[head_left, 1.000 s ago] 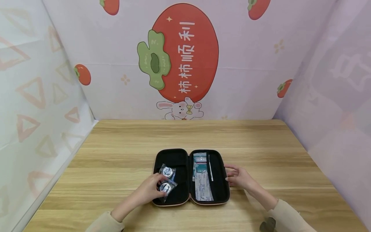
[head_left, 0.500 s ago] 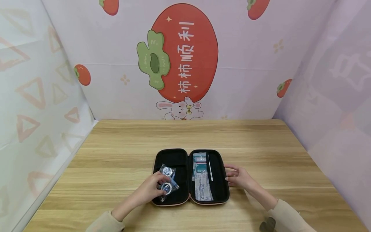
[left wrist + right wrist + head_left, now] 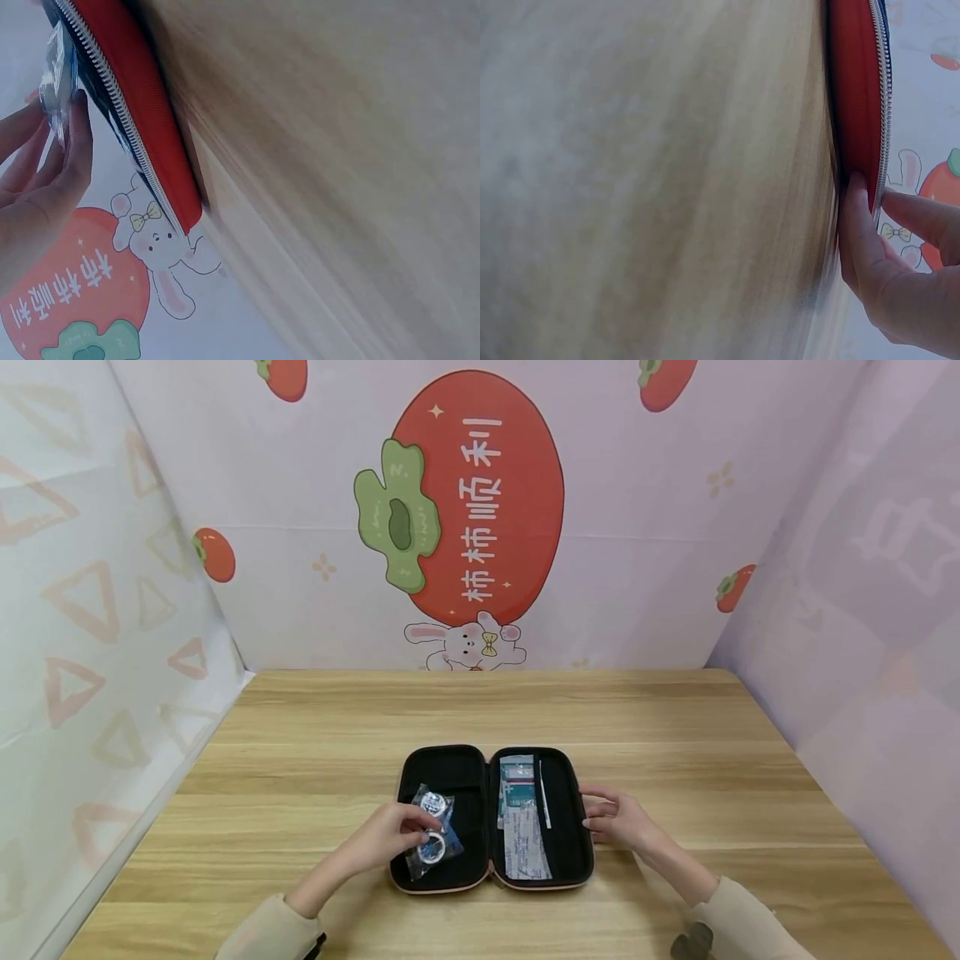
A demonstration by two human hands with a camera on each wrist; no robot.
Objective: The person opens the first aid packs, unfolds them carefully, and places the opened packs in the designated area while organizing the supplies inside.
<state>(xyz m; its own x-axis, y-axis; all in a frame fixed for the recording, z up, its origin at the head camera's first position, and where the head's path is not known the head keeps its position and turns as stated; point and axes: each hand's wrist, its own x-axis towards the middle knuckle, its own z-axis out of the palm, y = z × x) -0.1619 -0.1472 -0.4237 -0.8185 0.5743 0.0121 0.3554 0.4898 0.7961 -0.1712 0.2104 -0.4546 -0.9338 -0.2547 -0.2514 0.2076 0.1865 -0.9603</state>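
Note:
A zippered case (image 3: 468,777), black inside and red outside, lies unfolded on the table. Over its left half, my left hand (image 3: 393,837) pinches a clear plastic packet (image 3: 432,848) with a round white thing inside; the left wrist view shows this packet (image 3: 58,82) between thumb and fingertips. Just behind it, a similar packet (image 3: 433,803) rests in the case, partly covered by the fingers. My right hand (image 3: 618,818) holds the case's right edge. In the right wrist view its fingers (image 3: 859,217) lie against the red shell, beside the zipper.
In the case's right half lie a long printed paper packet (image 3: 525,847), teal-and-white sachets (image 3: 517,793) and a thin white stick (image 3: 545,797) under a dark strap. The wooden table (image 3: 337,718) meets printed cloth walls (image 3: 637,568) at the back and sides.
My left hand has risen a little from the case's left half, and its packet has turned slightly. The right hand keeps its place on the case's edge.

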